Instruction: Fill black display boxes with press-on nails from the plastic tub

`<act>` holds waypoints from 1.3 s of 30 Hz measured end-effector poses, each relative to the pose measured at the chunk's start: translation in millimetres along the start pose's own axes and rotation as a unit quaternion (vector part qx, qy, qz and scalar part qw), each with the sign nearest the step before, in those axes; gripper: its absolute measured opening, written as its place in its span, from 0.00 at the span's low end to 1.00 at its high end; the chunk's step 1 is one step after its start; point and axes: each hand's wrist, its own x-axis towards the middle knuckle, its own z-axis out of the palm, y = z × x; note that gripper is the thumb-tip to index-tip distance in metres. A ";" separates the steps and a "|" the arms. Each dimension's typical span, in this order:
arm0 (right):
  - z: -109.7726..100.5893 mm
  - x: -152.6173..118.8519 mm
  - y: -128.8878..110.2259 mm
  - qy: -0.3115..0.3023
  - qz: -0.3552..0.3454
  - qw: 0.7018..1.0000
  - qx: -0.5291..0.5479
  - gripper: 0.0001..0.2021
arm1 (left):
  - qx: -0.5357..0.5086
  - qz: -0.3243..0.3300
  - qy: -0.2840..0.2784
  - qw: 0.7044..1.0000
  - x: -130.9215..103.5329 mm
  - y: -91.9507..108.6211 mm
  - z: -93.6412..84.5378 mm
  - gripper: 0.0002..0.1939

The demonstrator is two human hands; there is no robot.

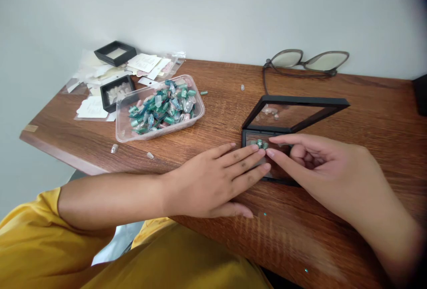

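Note:
A black-framed case (pixel 295 101) with clear film stands hinged open on the wooden table, its lid tilted up at the back. Several green nail tips (pixel 259 143) lie on the film of its lower half. My left hand (pixel 216 180) rests flat over the case's left front part, fingers spread, fingertips beside the green tips. From the right, my right hand (pixel 328 164) reaches in with thumb and index finger a little apart at the tips' right side; the other fingers are curled. Nothing shows between that thumb and finger. Small pale pieces (pixel 269 111) show at the lid's film.
A clear plastic tub (pixel 122 124) full of green, pink and clear nail tips stands left of centre. Behind it are two small black boxes (pixel 115 53), cards and plastic bags. Glasses (pixel 308 63) lie at the back right. Loose tips (pixel 114 148) are scattered about.

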 end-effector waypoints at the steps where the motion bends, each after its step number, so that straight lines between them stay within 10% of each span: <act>1: 0.6 0.6 -0.1 0.000 0.004 1.000 -0.005 0.23 | 0.003 0.001 0.002 1.000 0.1 -0.4 0.3 0.42; 32: 1.9 3.7 5.8 -0.007 -0.047 0.997 -0.058 0.33 | 0.036 -0.025 0.011 0.999 -0.6 -7.1 5.4 0.52; 39: 1.0 -5.5 27.3 0.001 -0.070 0.995 -0.069 0.26 | 0.051 -0.004 0.121 0.991 -0.3 -19.0 -22.1 0.32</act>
